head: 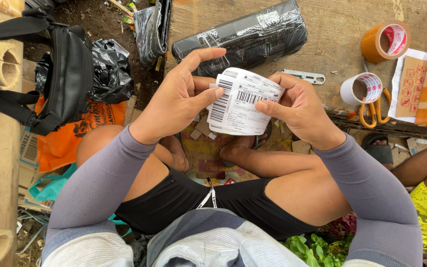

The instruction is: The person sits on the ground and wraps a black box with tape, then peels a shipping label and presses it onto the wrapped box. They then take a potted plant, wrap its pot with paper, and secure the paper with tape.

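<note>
Sleeves: grey sleeves (105, 178) lie nearest the camera, running up to both hands above the crossed bare legs.
Left hand (174, 101): thumb pressed on the left edge of the stack of shipping labels (240, 104), forefinger lifted and curled above it.
Right hand (300, 106): clamped on the right edge of the same stack, thumb on its face.
Labels: white, barcoded, curved, held between the two hands, which are apart with the stack spanning the gap.
Beyond the hands: black wrapped parcel (240, 37) on the wooden surface (332, 39).
Right of the right hand: metal cutter (305, 76), white tape roll (362, 89), orange scissors (376, 111), brown tape roll (385, 42).
Left of the left hand: black waist bag (67, 74).
</note>
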